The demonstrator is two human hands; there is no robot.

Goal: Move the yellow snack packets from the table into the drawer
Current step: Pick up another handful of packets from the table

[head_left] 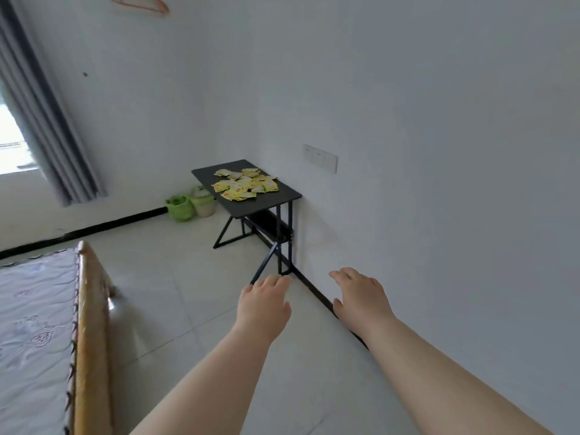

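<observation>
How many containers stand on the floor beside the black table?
2. A green container sits by the wall, left of the table; a pale container sits right beside it, nearer the table. The table may hide others.

Black counter [276, 200] with packets [246, 184] on top.
The yellow packets lie in a loose, overlapping heap over the middle and far part of the dark top. The counter stands on thin black legs on the pale tiled floor [175, 262], close against the white wall [408, 120]; two baskets [179, 209] sit on the floor just beside it.
</observation>
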